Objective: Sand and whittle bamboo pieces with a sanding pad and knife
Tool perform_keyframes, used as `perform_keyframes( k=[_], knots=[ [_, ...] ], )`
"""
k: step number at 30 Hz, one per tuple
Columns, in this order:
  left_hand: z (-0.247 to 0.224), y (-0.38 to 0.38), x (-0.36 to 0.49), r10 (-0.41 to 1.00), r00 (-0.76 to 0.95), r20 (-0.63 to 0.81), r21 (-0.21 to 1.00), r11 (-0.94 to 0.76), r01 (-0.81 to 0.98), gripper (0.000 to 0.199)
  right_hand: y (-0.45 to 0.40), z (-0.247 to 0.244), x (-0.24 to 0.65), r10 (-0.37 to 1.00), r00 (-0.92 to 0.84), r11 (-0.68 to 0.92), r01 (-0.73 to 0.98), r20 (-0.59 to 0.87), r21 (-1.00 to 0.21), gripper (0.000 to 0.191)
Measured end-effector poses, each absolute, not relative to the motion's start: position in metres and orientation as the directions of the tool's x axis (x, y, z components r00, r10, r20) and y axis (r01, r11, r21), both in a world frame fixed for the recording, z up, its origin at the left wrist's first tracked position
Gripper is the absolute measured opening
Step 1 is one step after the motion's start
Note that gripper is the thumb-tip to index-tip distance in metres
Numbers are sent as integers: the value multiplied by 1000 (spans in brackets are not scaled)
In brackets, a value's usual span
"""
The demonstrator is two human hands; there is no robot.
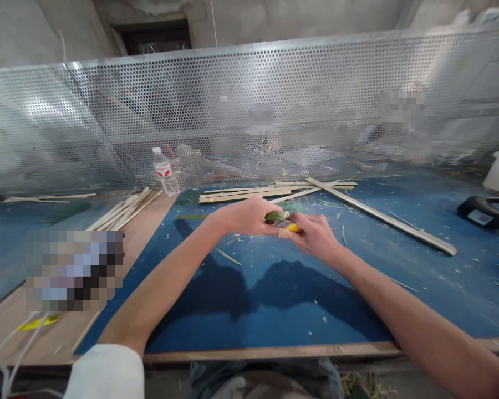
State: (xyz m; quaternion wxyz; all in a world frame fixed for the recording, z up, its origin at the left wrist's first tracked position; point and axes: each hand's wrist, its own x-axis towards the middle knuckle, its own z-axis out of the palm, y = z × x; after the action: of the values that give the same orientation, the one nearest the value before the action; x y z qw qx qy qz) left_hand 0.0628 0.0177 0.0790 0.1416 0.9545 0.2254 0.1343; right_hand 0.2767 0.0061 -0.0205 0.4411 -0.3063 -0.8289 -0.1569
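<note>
Pinch of left hand point(251, 215) on green strip point(276, 215), pale end exposed between the hands; above the surface of blue mat point(283, 327), near its middle. Right hand point(316, 235) just beside, fingers clamped on yellow object point(293, 227), perhaps a tool handle; cutting edge, if any, not visible. Contact between the two hands: impossible to tell. Most likely fault: slip of the yellow object towards the left fingers, through a loose grip or too hard a push at such close quarters. Second possibility: splitting or twisting of the green strip under uneven pressure. Lesser risk: scattering of pale strips point(245, 193) just beyond the hands, or of long strip point(382, 215) slanting away to the right, through a careless sideways sweep.
</note>
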Motion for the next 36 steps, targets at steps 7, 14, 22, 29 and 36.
perform_keyframes(
  k=[7,14,22,29,36],
  knots=[
    [78,19,62,456,858,236,293,-876,384,43,7,-11,290,316,-467,727,678,826,106,37],
    [76,21,63,419,872,252,224,-902,369,40,9,-17,288,438,-421,740,670,795,-53,37],
    [78,23,56,440,793,421,219,-898,382,45,-7,-3,275,539,-24,636,667,842,-388,38],
    [77,23,58,486,819,306,277,-868,412,59,-2,-8,281,487,-309,711,683,817,-165,40],
    [73,23,59,454,833,317,234,-888,395,55,-3,-5,283,414,-429,742,670,803,-24,46]
  ],
)
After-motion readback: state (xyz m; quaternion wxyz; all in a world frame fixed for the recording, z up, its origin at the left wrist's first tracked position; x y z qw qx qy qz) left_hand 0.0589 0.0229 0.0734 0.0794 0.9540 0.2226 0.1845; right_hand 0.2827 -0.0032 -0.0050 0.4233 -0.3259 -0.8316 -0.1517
